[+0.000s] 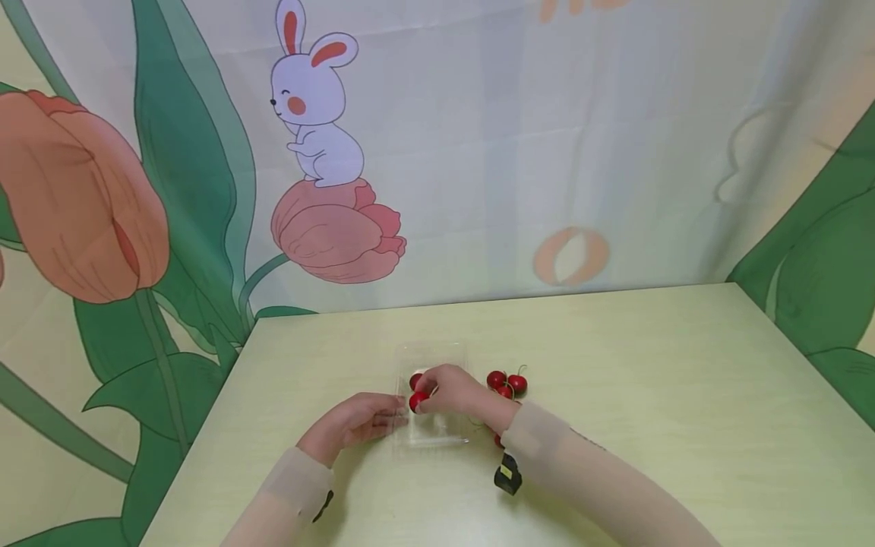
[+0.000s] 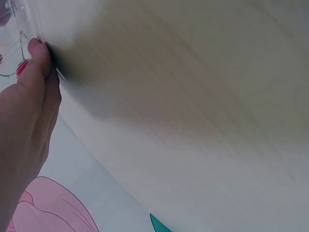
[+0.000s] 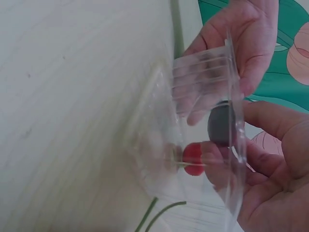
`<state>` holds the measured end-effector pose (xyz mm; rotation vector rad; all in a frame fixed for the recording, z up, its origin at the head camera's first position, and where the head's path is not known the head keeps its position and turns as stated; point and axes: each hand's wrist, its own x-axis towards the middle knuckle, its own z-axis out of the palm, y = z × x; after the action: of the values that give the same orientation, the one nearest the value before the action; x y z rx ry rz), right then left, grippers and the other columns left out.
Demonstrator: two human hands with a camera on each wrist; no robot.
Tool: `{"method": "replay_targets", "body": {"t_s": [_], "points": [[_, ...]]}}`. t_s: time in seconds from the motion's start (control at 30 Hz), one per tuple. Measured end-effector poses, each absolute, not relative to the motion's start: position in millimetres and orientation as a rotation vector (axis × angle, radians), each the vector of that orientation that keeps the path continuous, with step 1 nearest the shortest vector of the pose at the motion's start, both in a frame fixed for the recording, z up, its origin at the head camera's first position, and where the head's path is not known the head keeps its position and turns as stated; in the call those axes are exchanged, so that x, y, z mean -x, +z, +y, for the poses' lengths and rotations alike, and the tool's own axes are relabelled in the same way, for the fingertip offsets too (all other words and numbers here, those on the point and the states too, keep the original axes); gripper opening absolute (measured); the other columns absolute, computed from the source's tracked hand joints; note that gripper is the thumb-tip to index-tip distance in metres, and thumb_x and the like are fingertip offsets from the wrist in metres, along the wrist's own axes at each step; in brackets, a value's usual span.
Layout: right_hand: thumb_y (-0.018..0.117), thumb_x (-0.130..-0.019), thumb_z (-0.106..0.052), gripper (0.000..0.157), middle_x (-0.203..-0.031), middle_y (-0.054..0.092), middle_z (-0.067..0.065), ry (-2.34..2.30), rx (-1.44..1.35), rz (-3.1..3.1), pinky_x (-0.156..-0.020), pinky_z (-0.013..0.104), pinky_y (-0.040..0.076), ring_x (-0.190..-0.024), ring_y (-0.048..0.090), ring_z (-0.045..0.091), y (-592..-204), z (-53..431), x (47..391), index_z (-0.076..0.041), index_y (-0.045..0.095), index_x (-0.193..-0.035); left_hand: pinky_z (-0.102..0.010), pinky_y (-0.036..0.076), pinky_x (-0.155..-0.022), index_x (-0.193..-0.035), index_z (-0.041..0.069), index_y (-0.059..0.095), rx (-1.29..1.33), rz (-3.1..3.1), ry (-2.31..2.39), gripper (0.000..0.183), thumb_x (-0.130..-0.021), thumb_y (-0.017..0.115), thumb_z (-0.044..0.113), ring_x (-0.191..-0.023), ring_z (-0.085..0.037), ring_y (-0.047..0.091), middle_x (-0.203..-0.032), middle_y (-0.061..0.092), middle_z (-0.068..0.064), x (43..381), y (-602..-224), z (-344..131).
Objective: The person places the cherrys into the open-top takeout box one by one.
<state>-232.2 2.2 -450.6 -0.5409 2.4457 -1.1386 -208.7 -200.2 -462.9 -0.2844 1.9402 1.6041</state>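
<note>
A clear plastic box (image 1: 437,439) stands on the table, its see-through side wall (image 3: 200,72) facing my left hand. My left hand (image 1: 365,419) rests against the box's left side with fairly straight fingers. Over the box, my right hand (image 1: 451,389) pinches a red cherry (image 1: 419,403) between thumb and fingers. Just behind it another cherry (image 1: 415,381) shows, partly hidden by the right hand. In the right wrist view, a dark round thing (image 3: 221,123) is by the right fingertips and a red cherry (image 3: 193,159) lies lower, seen through the plastic.
Several cherries (image 1: 517,384) with green stems lie on the table right of the box, some hidden behind the right forearm. A small black device (image 1: 508,475) hangs at the right wrist. Behind the table's far edge hangs a printed curtain (image 1: 478,152).
</note>
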Motion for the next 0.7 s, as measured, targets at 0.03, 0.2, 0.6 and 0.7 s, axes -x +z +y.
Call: {"method": "replay_targets", "body": {"t_s": [0.03,0.2,0.6,0.7], "points": [[0.081,-0.084,-0.010,0.020,-0.095,0.071,0.005,-1.136,0.543,2.447,-0.072,0.024,0.048,-0.080,0.058,0.013,-451.3,1.5,231.6,-0.005,0.073,-0.102,-0.024,0.053,-0.090,-0.131,-0.005,0.063,0.286,1.944,1.603,0.037,-0.103,0.059,0.019,-0.096,-0.012,0.069,-0.107,0.071,-0.003,208.5,-462.7,-199.9],[0.081,-0.082,-0.008,0.020,-0.093,0.072,0.006,-1.113,0.569,2.458,-0.072,0.023,0.047,-0.080,0.057,0.012,-453.4,-2.2,230.9,-0.004,0.073,-0.100,-0.024,0.053,-0.092,-0.129,-0.004,0.065,0.284,1.953,1.601,0.035,-0.103,0.058,0.019,-0.096,-0.012,0.069,-0.105,0.072,-0.001,209.7,-464.2,-200.5],[0.081,-0.079,-0.003,0.019,-0.088,0.072,0.007,-1.015,0.694,2.500,-0.072,0.022,0.046,-0.078,0.056,0.010,-458.5,-6.2,228.8,-0.004,0.072,-0.095,-0.020,0.052,-0.085,-0.133,-0.006,0.062,0.242,1.954,1.599,0.039,-0.103,0.057,0.018,-0.094,-0.010,0.068,-0.103,0.073,0.001,208.8,-463.9,-201.8],[0.082,-0.079,-0.004,0.019,-0.087,0.070,0.006,-0.999,0.683,2.499,-0.072,0.023,0.046,-0.078,0.055,0.010,-459.7,-7.5,228.1,-0.005,0.071,-0.094,-0.020,0.052,-0.084,-0.132,-0.007,0.062,0.229,1.952,1.601,0.038,-0.103,0.057,0.018,-0.094,-0.010,0.068,-0.101,0.073,0.002,208.8,-463.9,-201.5]]}}
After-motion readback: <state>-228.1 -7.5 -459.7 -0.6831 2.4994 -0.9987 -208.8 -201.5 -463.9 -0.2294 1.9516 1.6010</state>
